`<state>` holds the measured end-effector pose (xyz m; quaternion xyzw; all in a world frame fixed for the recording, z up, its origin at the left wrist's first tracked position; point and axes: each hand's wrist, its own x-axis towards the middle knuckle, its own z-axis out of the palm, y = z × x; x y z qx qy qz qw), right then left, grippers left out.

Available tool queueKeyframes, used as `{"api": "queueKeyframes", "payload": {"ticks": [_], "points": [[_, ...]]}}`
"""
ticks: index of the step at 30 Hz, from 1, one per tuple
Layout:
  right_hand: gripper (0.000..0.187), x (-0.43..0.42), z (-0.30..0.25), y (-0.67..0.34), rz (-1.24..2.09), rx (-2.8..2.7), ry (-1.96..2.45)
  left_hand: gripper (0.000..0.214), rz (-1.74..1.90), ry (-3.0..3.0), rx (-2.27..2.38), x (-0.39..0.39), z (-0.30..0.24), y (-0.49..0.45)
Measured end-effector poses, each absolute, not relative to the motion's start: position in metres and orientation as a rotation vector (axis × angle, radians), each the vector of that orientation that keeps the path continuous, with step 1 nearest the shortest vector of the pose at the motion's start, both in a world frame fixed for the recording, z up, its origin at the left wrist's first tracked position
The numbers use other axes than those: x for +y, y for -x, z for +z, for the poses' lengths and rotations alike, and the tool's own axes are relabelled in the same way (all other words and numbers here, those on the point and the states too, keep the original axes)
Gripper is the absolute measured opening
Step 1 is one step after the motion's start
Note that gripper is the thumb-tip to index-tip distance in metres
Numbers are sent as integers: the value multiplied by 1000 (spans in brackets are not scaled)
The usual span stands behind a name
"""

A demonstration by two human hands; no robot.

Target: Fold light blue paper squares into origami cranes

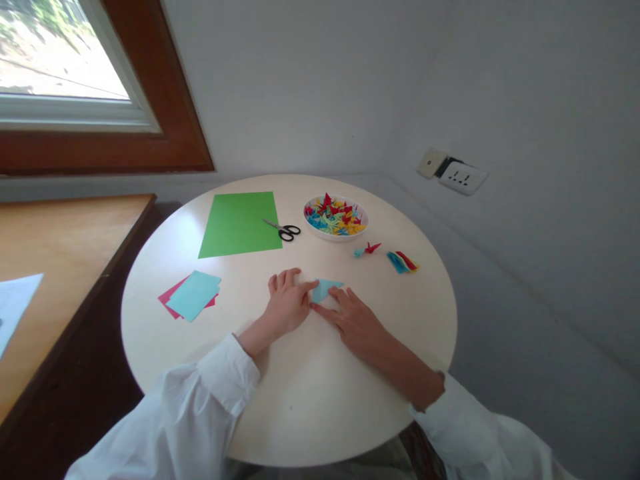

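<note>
A small folded sheet of light blue paper (325, 289) lies on the white round table (300, 407), between my two hands. A finger of my left hand (289, 303) holds down its left corner, while the other fingers are raised and bent apart. From the right, my right hand (359, 325) has its fingertips on the paper's right side, and one digit stretches along its near edge. The fingers cover parts of the paper, so its full shape is hidden.
Light blue square sheets (195, 295) overlap pink sheets (173, 297) at left. Black-handled scissors (287, 232) rest partly on a green sheet (240, 223). Behind stand a white bowl (333, 237) of colourful paper cranes, a red crane (371, 248) and folded coloured papers (401, 262).
</note>
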<state>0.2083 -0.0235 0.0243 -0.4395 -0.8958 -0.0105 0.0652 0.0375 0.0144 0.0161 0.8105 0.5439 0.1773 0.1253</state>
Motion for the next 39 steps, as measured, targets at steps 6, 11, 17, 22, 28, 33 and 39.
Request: {"api": "queueKeyframes", "payload": {"ticks": [6,11,17,22,28,33,39], "points": [[47,-24,14,-211,-37,-2533,1375,35,509,-2377,1593,14,18,-38],[41,-20,11,-216,-68,-2366,1459,34,500,-2395,1597,13,19,-38],[36,-10,13,-220,-68,-2238,1535,37,476,-2426,1606,11,21,-38],[32,3,12,-220,-21,-2154,1554,43,504,-2466,1608,11,17,-38],[16,9,11,-222,74,-2109,1491,46,590,-2438,1593,11,14,-35],[11,8,12,-224,166,-2055,1395,38,657,-2395,1524,12,13,-34],[5,9,13,-224,334,-2056,1302,31,756,-2282,1455,13,14,-34]]}}
